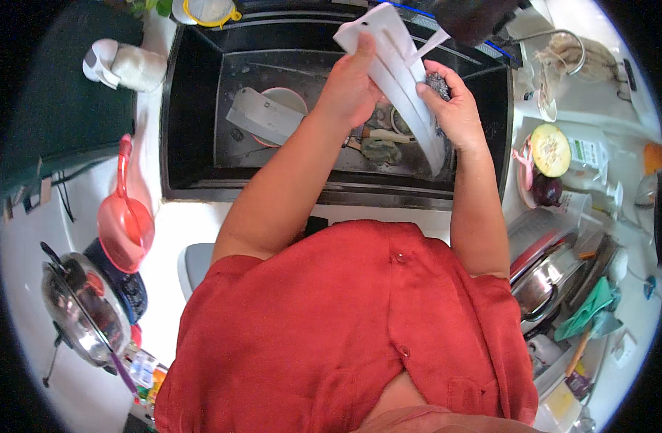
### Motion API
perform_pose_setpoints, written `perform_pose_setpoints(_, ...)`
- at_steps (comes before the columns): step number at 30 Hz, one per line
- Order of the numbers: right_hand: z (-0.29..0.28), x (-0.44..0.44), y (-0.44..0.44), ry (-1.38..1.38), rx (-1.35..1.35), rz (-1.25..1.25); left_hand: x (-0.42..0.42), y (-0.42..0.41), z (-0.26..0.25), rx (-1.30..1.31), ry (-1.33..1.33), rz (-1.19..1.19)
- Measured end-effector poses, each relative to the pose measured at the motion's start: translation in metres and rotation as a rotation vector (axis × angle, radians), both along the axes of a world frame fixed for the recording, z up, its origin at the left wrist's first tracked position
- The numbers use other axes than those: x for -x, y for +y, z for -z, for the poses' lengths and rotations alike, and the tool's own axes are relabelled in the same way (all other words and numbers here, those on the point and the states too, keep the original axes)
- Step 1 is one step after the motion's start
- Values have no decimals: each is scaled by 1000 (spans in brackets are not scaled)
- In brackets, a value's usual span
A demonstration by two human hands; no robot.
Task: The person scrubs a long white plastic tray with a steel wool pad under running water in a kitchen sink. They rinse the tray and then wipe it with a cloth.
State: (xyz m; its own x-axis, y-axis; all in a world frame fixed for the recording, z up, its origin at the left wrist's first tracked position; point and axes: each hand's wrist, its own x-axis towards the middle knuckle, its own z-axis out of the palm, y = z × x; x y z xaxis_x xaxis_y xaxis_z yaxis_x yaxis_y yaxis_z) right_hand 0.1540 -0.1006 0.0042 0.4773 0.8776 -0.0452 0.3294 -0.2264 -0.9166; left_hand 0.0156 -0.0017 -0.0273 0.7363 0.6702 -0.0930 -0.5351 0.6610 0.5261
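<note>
Over a black sink point(336, 201), my left hand point(350, 81) grips the upper part of a long white sheet-like item point(396, 65) with lengthwise ridges and a narrow strip sticking out at its top right. It looks like plastic, but I cannot tell its kind. My right hand point(452, 105) holds a dark metal scouring pad point(438, 86) against its right edge, thumb on the front. Below my left forearm's level, a cleaver point(266, 116) rests across a white bowl point(287, 100) with a red rim in the sink. A greenish cloth or sponge point(381, 150) lies right of it, partly hidden.
Left of the sink are a paper roll point(138, 67) and a red plastic scoop point(122, 230). A yellow-rimmed strainer point(209, 11) sits at the back left. On the right stand a cut melon or squash point(550, 150), a steel pan point(547, 276) and a green cloth point(588, 314).
</note>
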Motion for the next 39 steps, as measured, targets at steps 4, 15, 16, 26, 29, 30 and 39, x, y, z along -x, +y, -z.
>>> perform_pose_setpoints(4,3,-20,-3,-15,92,-7,-16,1,-5,-9,14,-64)
perform_pose_setpoints(15,12,-27,-7,295,106,66,-10,12,0,-185,211,-100)
perform_pose_setpoints(16,11,-26,-7,289,103,53,-9,13,1,-201,218,-118)
perform_pose_setpoints(26,7,-27,-14,291,133,76,-15,12,4,-689,348,-293)
perform_pose_setpoints(29,11,-29,-19,304,130,86,-20,10,7,-780,416,-310)
perform_pose_setpoints(30,13,-29,-20,307,116,83,-22,11,10,-810,427,-326)
perform_pose_setpoints(39,12,-25,-14,354,121,89,-19,9,8,-617,254,-329)
